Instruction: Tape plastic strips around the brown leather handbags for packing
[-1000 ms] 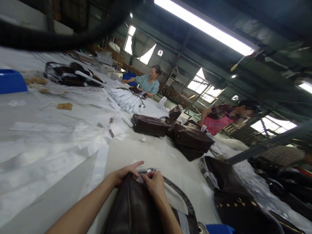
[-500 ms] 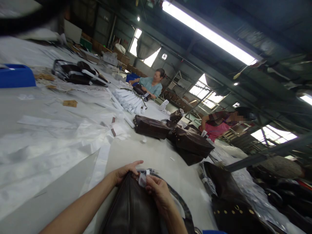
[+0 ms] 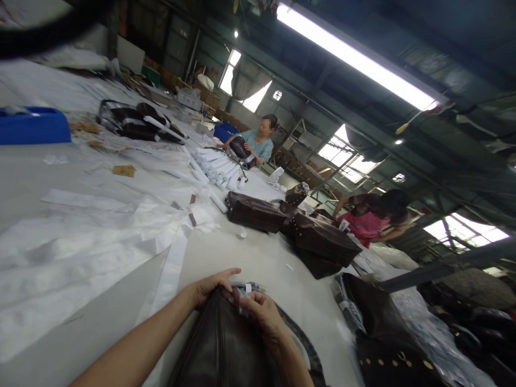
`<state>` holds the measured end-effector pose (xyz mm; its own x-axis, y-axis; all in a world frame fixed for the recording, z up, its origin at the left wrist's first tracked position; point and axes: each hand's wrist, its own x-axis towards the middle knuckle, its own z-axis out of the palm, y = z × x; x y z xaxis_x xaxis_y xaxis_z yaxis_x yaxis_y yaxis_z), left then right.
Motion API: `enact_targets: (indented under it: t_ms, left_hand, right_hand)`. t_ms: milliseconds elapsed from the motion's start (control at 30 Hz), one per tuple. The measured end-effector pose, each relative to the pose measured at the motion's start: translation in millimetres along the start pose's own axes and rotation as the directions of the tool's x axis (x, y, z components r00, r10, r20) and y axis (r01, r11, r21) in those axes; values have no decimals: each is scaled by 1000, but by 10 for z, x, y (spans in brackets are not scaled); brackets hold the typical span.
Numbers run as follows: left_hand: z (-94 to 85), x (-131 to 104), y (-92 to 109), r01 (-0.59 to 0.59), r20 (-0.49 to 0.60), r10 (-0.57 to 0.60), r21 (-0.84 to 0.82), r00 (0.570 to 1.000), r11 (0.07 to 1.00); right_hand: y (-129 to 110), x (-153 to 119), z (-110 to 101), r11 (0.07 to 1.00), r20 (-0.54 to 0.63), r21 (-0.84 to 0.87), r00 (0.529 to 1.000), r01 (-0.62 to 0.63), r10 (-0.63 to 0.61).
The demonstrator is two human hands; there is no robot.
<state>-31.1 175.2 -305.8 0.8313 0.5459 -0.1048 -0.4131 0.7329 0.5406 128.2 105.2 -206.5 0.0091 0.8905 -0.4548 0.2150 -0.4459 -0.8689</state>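
Note:
A dark brown leather bag (image 3: 220, 344) with a seam along its middle stands at the bottom centre, close to me. My left hand (image 3: 213, 285) grips the bag's top end, its thumb side raised. On the other side of that end, my right hand (image 3: 264, 314) pinches a small clear plastic piece (image 3: 243, 301) between thumb and fingers. A white tag (image 3: 248, 288) shows just beyond the fingertips. Behind my right forearm a dark strap (image 3: 300, 333) curves over the table.
More brown bags (image 3: 256, 210) lie ahead, and a studded one (image 3: 395, 360) is at the right. White sheets (image 3: 92, 258) and a blue bin (image 3: 34, 126) are at the left. Two people work across the table (image 3: 217, 247).
The view has shifted slightly, so the scene sits further right. The plastic piece is now more covered by my right fingers. The far person's brown bag is raised, and the person in pink has moved.

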Motion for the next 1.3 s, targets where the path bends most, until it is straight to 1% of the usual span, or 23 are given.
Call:
enact_targets:
  t_ms: [133, 200, 267, 333, 367, 433, 500, 567, 667, 800, 933, 1000, 1067, 1100, 1167, 1200, 1233, 1267, 1300]
  left_hand:
    - [5, 23, -4, -12, 19, 11, 2, 1000, 1000]
    - [3, 31, -7, -16, 29, 16, 6, 999, 1000]
    - [-4, 37, -9, -15, 34, 15, 13, 999, 1000]
    - [-11, 41, -13, -12, 34, 11, 18, 999, 1000]
    - [-14, 42, -15, -11, 33, 10, 21, 999, 1000]
    - [-15, 44, -21, -12, 28, 12, 28, 1000, 1000]
    - [-14, 46, -25, -16, 22, 15, 36, 1000, 999]
    - [-13, 47, -24, -20, 16, 19, 49, 1000, 999]
    - [-8, 41, -9, -22, 10, 21, 81, 1000, 996]
    - [27, 13, 10, -24, -17, 27, 154, 1000, 988]
    - [106, 5, 5, -17, -90, 47, 305, 995, 952]
    - [147, 8, 32, -5, -154, 77, 420, 985, 907]
    - [184, -11, 116, 7, -232, 148, 558, 961, 830]
    - [205, -38, 180, 12, -269, 203, 630, 941, 777]
    - [264, -134, 336, 24, -316, 336, 760, 887, 650]
    - [310, -202, 413, 31, -317, 397, 813, 861, 582]
    - [368, -278, 478, 37, -302, 442, 856, 845, 515]
    - [439, -357, 523, 40, -276, 467, 891, 840, 453]
    - [520, -435, 542, 39, -240, 473, 917, 848, 396]
  right_hand:
    - [92, -103, 50, 967, -42, 216, 990, 137, -131]
    - [125, -154, 70, 944, -73, 273, 983, 182, -169]
    - [128, -188, 70, 933, -81, 300, 980, 200, -184]
    - [105, -190, 53, 946, -39, 276, 985, 172, -168]
    - [90, -176, 41, 963, -10, 228, 989, 145, -146]
    - [66, -122, 24, 994, 22, 75, 997, 74, -76]
    - [58, -52, 23, 998, 1, -53, 1000, 16, -16]
    - [58, -6, 38, 996, -35, -91, 999, 11, -15]
    - [42, -43, 64, 994, -20, -50, 995, 95, -96]
    - [-11, -224, 64, 982, 15, 53, 983, 181, -182]
    - [34, -316, 57, 951, -69, 175, 967, 254, -246]
    - [104, -301, 60, 932, -120, 213, 955, 292, -272]
    - [179, -265, 63, 916, -158, 247, 946, 315, -283]
    - [212, -246, 62, 906, -176, 273, 942, 325, -285]
    - [260, -211, 54, 880, -202, 329, 936, 342, -288]
    - [276, -197, 47, 867, -208, 356, 935, 347, -288]
    - [289, -185, 37, 858, -207, 381, 936, 345, -285]
    - [300, -175, 27, 852, -199, 401, 940, 336, -277]
    - [311, -165, 16, 850, -188, 416, 945, 323, -267]
